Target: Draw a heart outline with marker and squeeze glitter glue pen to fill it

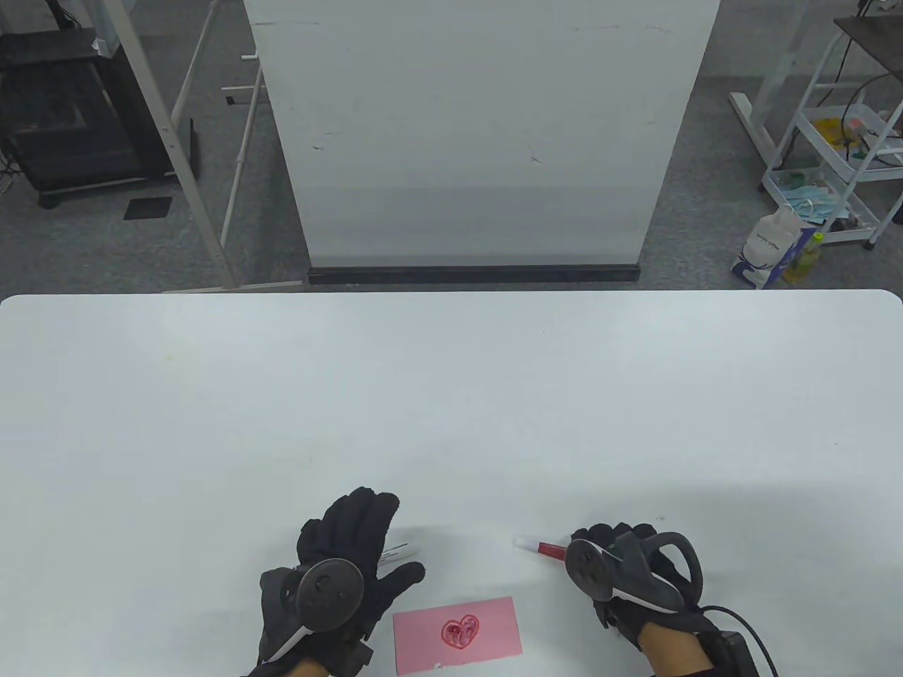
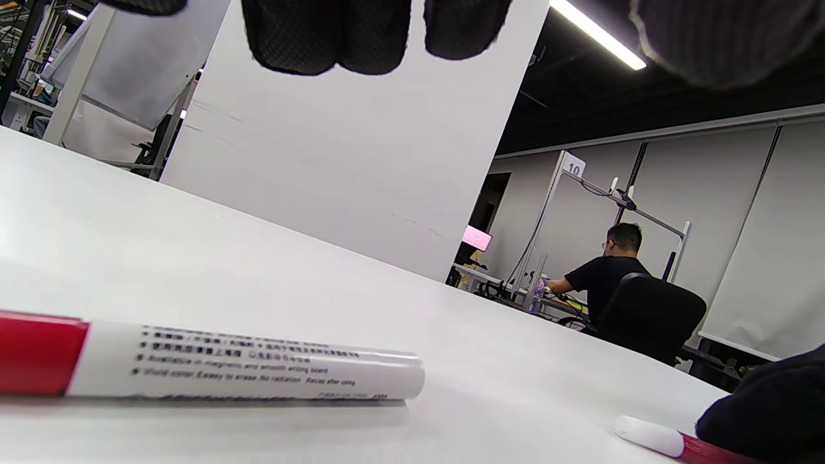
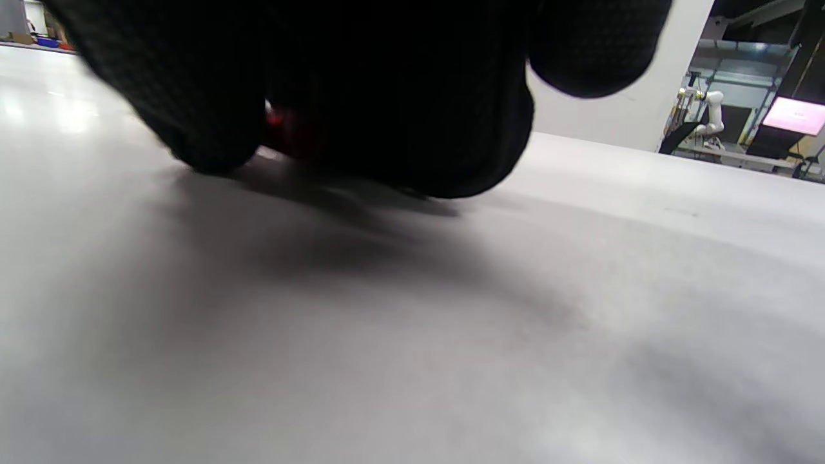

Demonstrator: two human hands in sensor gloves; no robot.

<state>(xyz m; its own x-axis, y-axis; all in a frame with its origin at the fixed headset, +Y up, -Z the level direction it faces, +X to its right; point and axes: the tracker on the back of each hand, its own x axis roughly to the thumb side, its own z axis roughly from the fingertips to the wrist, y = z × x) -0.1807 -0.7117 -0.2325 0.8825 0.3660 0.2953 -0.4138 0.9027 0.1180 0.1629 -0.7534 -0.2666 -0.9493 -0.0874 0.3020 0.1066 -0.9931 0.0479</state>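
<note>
Table view, card: pink card point(image 1: 457, 633) with a red heart point(image 1: 460, 631) at the table's point(image 1: 451, 395) near edge, between both hands.
Left hand point(image 1: 346, 571): fingers spread flat over the marker point(image 2: 213, 368).
Right hand point(image 1: 624, 568): curled round the glitter glue pen point(image 1: 540, 546), lying on the table.

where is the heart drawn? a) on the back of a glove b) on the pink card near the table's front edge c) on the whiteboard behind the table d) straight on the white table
b: the table view shows the red heart on the pink card, between the two hands.
</note>
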